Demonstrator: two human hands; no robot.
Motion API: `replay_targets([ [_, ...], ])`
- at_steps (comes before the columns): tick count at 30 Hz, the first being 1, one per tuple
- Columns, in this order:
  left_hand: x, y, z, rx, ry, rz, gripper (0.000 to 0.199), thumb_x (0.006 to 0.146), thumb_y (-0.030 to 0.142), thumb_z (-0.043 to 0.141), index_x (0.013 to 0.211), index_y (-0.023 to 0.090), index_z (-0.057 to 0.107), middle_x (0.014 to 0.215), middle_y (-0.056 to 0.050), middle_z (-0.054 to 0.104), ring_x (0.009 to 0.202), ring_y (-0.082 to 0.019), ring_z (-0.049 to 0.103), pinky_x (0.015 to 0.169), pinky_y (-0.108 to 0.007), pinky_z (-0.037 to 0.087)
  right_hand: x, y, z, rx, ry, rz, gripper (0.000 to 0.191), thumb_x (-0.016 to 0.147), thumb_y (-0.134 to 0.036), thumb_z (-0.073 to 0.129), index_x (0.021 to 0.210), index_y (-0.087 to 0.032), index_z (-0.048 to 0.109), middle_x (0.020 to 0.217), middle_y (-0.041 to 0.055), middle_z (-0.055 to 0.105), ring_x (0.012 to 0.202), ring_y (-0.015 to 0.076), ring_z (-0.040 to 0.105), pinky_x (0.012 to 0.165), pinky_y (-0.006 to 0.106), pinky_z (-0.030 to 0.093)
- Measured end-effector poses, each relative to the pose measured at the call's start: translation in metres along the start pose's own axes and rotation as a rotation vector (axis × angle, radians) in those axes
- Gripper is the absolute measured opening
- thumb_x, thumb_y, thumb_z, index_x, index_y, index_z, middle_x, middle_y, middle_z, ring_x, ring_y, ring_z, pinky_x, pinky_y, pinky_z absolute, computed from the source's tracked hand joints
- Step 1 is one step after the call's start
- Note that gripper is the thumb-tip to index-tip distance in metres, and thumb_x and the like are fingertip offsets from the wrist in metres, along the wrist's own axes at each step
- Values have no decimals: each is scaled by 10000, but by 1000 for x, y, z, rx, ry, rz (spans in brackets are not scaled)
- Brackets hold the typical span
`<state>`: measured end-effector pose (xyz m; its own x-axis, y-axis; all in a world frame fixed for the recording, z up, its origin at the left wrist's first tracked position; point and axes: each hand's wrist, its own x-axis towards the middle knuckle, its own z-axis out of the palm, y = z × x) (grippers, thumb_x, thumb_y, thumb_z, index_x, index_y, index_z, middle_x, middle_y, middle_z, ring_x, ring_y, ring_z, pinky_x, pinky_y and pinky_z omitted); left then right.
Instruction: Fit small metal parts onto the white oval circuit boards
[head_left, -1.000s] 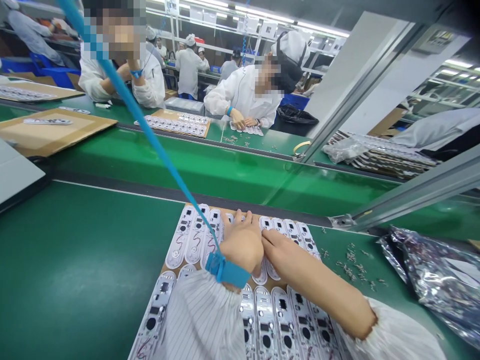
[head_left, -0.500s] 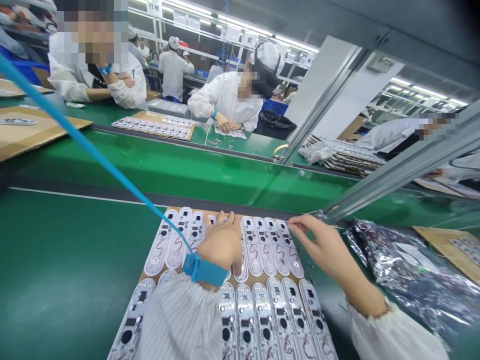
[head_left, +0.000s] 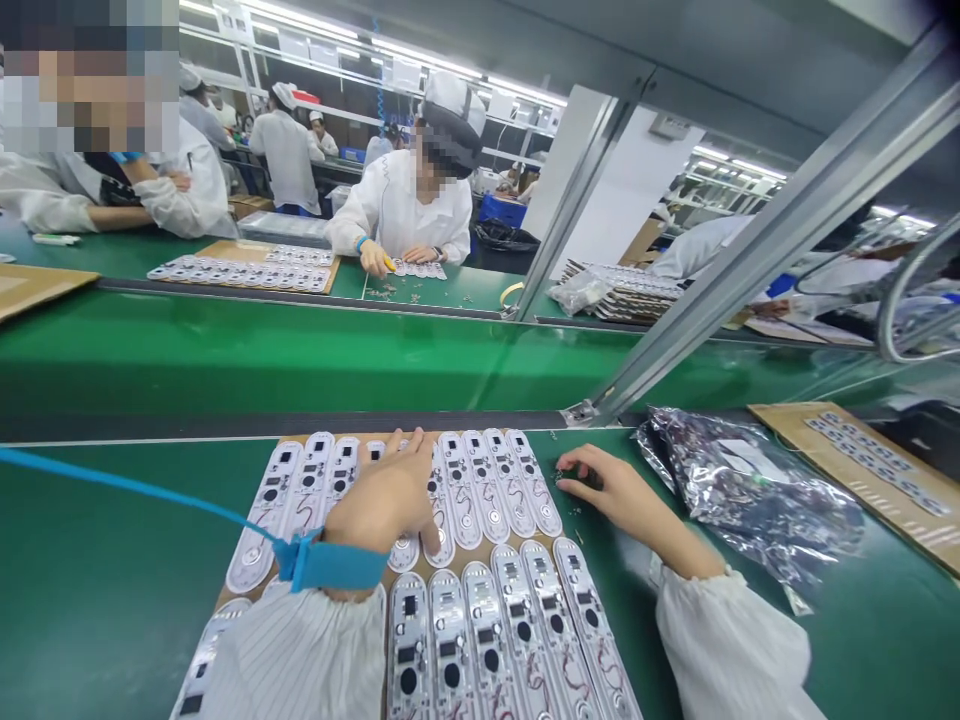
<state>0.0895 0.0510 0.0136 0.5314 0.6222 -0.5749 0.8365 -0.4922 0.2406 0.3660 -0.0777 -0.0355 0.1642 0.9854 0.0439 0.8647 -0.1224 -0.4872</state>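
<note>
White oblong housings with circuit boards (head_left: 491, 485) lie in two rows on a cardboard sheet (head_left: 469, 562). They carry black round parts and thin red and black wires. My left hand (head_left: 390, 495) rests over the far row, fingers spread across the housings, hiding several of them. A blue wrist strap (head_left: 337, 562) with a cord is on that wrist. To the right of the far row, my right hand (head_left: 611, 488) is low over the green table, thumb and fingertips a little apart. Tiny metal pieces (head_left: 576, 512) lie by its fingertips; nothing is visibly held.
A shiny silver bag (head_left: 742, 490) lies at the right, with another cardboard sheet (head_left: 847, 465) of boards beyond it. A slanted metal post (head_left: 705, 265) rises from the table's far edge. Across the green divider (head_left: 300, 350), a co-worker (head_left: 409, 210) handles similar boards.
The view has shifted, so the scene sits further left. My right hand has come down from the end housing's top to the tiny pieces beside it. My left hand stays spread over the far row.
</note>
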Motion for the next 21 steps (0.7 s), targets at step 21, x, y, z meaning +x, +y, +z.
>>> replay_targets([
  [21,-11,10,-11,60,-33,-43,1369,510,396,870,1576,228,28,1610,-85,-52,1517,-314,-25,1190,-641,65,-4,18,-5,5,-25,3,186,856,-250,514,927,-227,684,946,47,674,761,187,600,738,353,480],
])
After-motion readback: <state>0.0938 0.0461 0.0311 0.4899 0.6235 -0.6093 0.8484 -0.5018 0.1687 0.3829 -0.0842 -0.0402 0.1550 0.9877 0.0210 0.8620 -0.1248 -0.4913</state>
